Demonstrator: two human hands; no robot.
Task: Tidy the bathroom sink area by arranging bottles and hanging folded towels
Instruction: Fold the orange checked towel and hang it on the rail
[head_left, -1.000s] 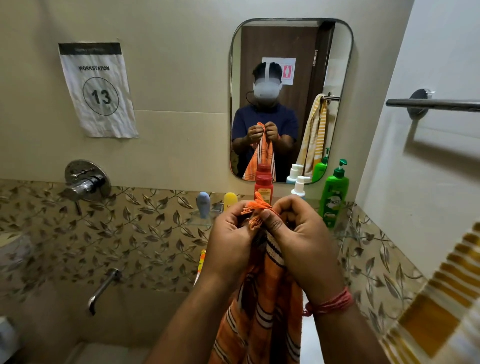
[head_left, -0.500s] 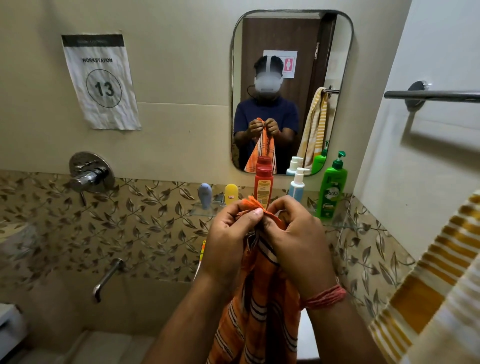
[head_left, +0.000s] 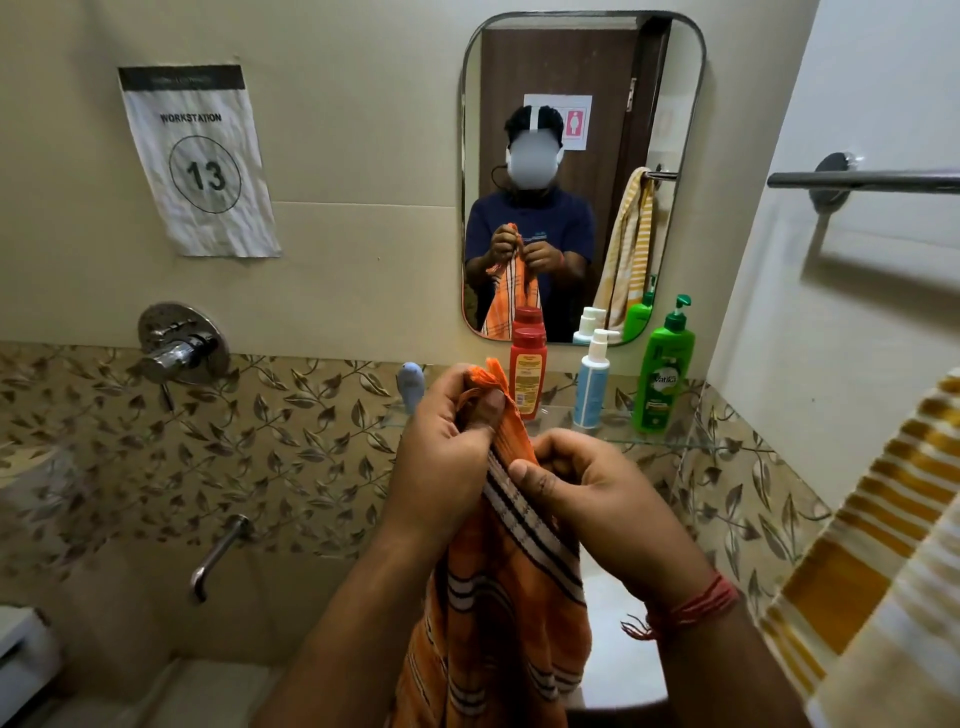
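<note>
Both hands had the orange striped cotton towel (head_left: 498, 597) bunched at centre frame: left hand (head_left: 447, 457) pinched its fringed top corner, right hand (head_left: 587, 499) gripped the striped edge just below. Red plastic bottle (head_left: 528, 371) stood at 12 o'clock on the glass shelf (head_left: 654, 441).

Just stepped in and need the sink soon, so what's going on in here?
A person is standing at the mirror sorting out an orange striped towel. The left hand pinches its fringed top corner, and the right hand pinches the edge slightly lower; the rest hangs down. The towel bar on the right wall is bare where it shows, and a yellow striped towel hangs at the right edge. A red bottle, a white and blue pump bottle and a green pump bottle stand upright on the glass shelf.
</note>
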